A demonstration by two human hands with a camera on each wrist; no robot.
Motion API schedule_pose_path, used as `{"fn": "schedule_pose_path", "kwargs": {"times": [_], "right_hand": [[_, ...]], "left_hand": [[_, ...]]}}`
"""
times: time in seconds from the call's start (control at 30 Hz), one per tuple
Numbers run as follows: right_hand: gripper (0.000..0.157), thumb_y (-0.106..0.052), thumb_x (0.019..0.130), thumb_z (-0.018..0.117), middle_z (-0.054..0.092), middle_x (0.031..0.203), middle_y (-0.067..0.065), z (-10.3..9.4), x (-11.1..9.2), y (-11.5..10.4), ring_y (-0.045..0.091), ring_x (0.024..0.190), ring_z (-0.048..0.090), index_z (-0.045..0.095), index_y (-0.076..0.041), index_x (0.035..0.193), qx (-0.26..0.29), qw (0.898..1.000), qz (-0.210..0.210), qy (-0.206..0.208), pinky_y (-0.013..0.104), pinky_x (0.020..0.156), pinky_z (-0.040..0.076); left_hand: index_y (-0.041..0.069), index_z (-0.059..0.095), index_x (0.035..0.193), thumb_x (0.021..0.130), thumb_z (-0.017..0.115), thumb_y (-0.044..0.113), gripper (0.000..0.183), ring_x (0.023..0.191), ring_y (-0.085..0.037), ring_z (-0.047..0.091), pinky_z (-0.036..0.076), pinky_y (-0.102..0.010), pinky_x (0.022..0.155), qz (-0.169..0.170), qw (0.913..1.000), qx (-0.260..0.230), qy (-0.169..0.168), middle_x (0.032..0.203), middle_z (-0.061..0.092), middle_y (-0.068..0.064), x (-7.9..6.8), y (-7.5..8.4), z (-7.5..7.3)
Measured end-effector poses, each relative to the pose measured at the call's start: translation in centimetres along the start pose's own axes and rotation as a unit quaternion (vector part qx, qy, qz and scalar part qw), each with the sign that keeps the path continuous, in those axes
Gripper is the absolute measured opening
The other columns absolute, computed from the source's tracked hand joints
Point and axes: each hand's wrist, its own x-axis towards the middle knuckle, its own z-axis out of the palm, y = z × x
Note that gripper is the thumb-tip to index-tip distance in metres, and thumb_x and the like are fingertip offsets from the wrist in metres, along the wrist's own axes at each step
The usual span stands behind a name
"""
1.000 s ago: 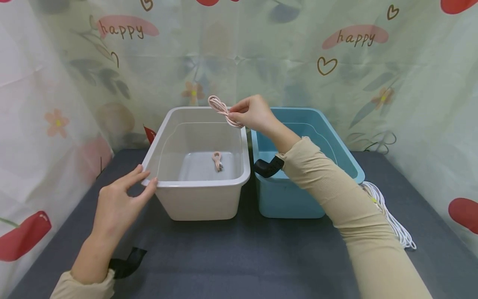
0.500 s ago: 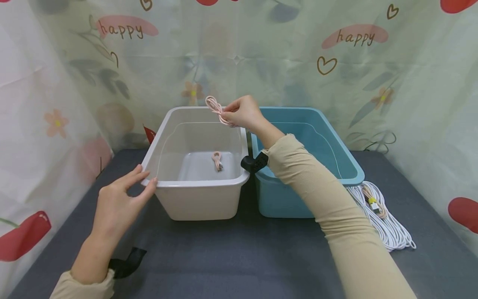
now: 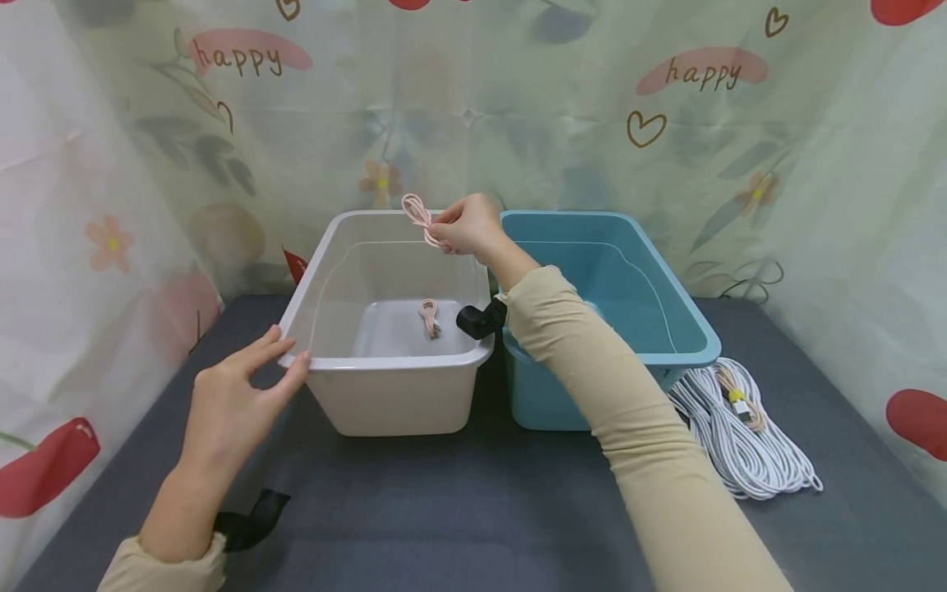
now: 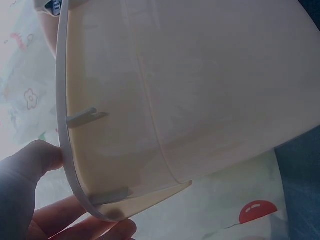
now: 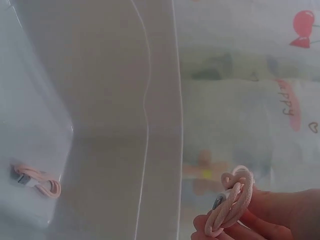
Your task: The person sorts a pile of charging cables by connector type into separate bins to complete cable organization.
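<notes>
My right hand (image 3: 469, 226) pinches a coiled pink charging cable (image 3: 418, 212) above the far right part of a light grey plastic bin (image 3: 399, 399). In the right wrist view the held cable (image 5: 232, 205) shows a metal plug end among its loops. Another small pink cable (image 3: 429, 318), bundled with its metal plug showing, lies on the bin's floor. At the bin's near left corner my left hand (image 3: 237, 403) holds the rim between thumb and fingers; the left wrist view shows fingertips (image 4: 125, 229) at the rim's corner.
Beside the grey bin stands a blue bin (image 3: 614, 284), partly hidden by the right sleeve. A coil of white cable (image 3: 747, 444) with a yellow tie lies right of it on the dark tabletop (image 3: 414, 518). A printed curtain (image 3: 473, 107) hangs behind.
My right hand has moved left with the pink cable, from near the gap between the bins to over the grey bin. More of the white coil shows. My left hand stays put.
</notes>
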Motion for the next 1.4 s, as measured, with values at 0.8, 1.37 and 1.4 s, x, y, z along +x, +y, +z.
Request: {"fn": "schedule_pose_path", "kwargs": {"times": [0.8,1.37,1.4], "right_hand": [[0.019,-0.010,0.084,0.067,0.065,0.084,0.009,1.5,2.0,1.1,0.008,0.051,0.054,0.071,0.003,0.098,-0.027,0.996,0.061,0.053,0.027,0.066,0.058],[0.019,-0.014,0.084,0.068,0.069,0.098,0.012,1.6,2.4,2.1,0.011,0.056,0.055,0.072,-0.001,0.096,-0.051,0.993,0.088,0.053,0.023,0.061,0.056],[0.018,-0.014,0.084,0.068,0.070,0.098,0.012,1.6,2.5,2.1,0.011,0.056,0.056,0.072,-0.001,0.096,-0.053,0.993,0.088,0.054,0.022,0.060,0.055]], "left_hand": [[0.002,0.068,0.112,0.086,0.065,0.026,0.036,0.114,-0.042,0.056,0.048,-0.056,0.085,0.003,1.0000,0.000,0.000,0.128,0.058,-0.017,0.0,0.0,-0.1],[0.002,0.067,0.114,0.086,0.065,0.027,0.037,0.116,-0.041,0.055,0.048,-0.057,0.087,-0.007,0.9999,0.000,-0.008,0.129,0.057,-0.016,0.0,0.1,-0.1],[0.002,0.067,0.114,0.086,0.065,0.028,0.037,0.116,-0.041,0.055,0.048,-0.057,0.087,-0.008,0.9999,0.000,-0.008,0.129,0.057,-0.016,0.0,0.1,-0.1]]}}
